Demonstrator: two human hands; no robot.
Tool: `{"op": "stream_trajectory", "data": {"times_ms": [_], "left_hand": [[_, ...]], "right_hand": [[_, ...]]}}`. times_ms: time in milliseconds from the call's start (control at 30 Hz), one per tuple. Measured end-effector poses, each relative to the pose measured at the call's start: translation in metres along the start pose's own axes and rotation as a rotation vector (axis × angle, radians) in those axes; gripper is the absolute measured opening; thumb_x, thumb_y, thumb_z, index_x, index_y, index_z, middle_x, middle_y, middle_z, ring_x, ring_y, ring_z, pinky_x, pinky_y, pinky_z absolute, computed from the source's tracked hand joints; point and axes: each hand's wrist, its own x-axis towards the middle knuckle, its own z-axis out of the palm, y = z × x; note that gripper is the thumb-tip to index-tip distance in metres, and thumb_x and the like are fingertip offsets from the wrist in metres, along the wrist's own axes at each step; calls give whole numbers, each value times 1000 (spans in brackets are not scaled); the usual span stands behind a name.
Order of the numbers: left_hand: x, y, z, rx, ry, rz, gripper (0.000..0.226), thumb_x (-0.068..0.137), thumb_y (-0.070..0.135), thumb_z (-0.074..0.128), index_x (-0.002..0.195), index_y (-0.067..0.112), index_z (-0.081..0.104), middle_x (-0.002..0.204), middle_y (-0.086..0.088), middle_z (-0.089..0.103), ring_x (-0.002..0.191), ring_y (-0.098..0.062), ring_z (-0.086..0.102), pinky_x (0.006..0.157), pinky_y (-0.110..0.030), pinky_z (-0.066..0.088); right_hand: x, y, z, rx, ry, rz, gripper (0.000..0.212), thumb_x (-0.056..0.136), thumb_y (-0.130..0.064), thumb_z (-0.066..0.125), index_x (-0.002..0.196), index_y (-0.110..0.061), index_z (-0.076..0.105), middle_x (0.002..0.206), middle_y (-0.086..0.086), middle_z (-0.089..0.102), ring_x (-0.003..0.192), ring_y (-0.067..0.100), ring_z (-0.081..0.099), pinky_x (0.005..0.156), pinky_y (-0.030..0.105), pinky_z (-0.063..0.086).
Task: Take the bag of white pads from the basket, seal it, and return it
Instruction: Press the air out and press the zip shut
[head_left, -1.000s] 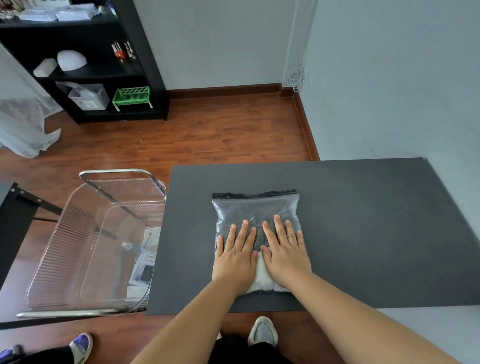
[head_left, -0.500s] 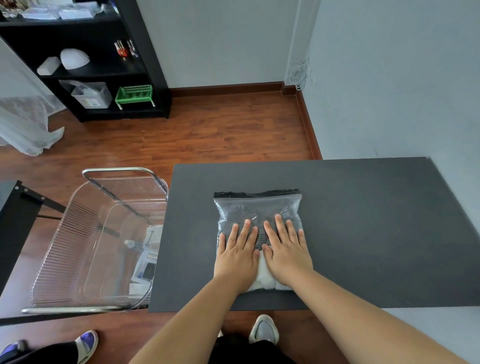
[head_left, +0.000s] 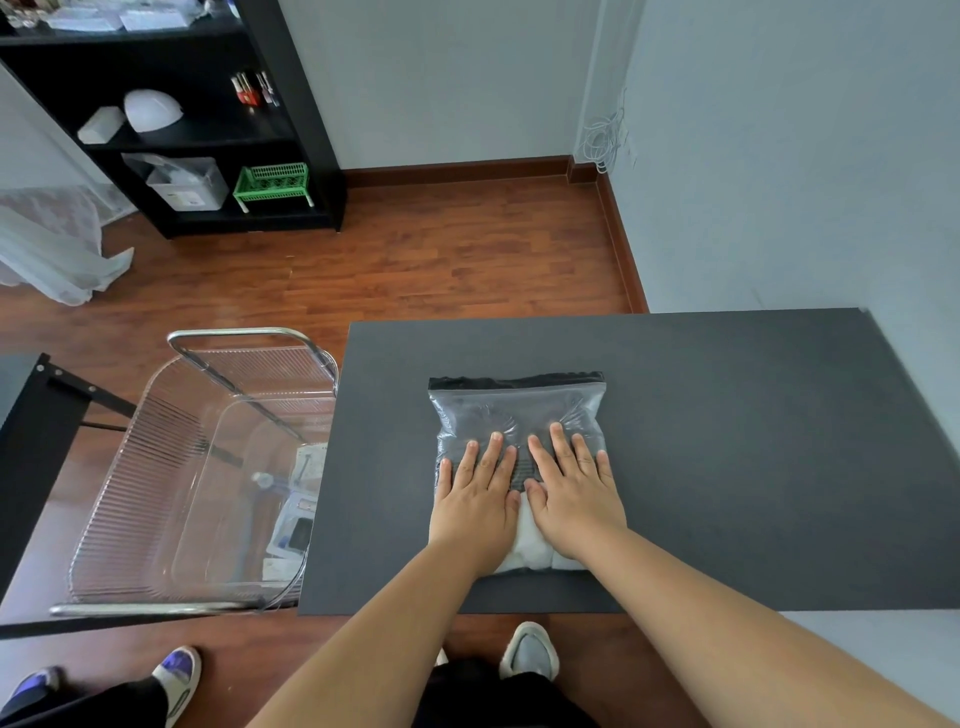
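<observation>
A clear zip bag (head_left: 517, 410) lies flat on the dark table (head_left: 727, 441), its zip strip at the far edge. White pads (head_left: 527, 545) fill its near end and show between my wrists. My left hand (head_left: 475, 501) and my right hand (head_left: 571, 491) press palm-down side by side on the bag, fingers spread and pointing away from me. Neither hand grips the bag. The far half of the bag looks puffed and wrinkled. The clear plastic basket (head_left: 156, 467) with a metal rim stands left of the table.
Several packets lie in the basket's bottom. A black frame (head_left: 31, 441) stands left of it. A black shelf unit (head_left: 208, 130) is at the far left on the wooden floor. Another person's shoes (head_left: 176, 675) show at the lower left. A wall runs along the right.
Both hands stay flat on the bag in nearly the same place. The camera has shifted slightly.
</observation>
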Motion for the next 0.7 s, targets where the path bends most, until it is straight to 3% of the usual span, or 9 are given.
{"op": "stream_trajectory", "data": {"times_ms": [700], "left_hand": [[3, 0, -9, -23, -51, 11, 56, 103, 44, 12, 155, 29, -3, 164, 8, -11, 151, -19, -7, 119, -45, -5]], "right_hand": [[3, 1, -11, 63, -55, -13, 57, 99, -48, 17, 153, -36, 4, 163, -5, -12, 150, 20, -8, 119, 43, -6]]}}
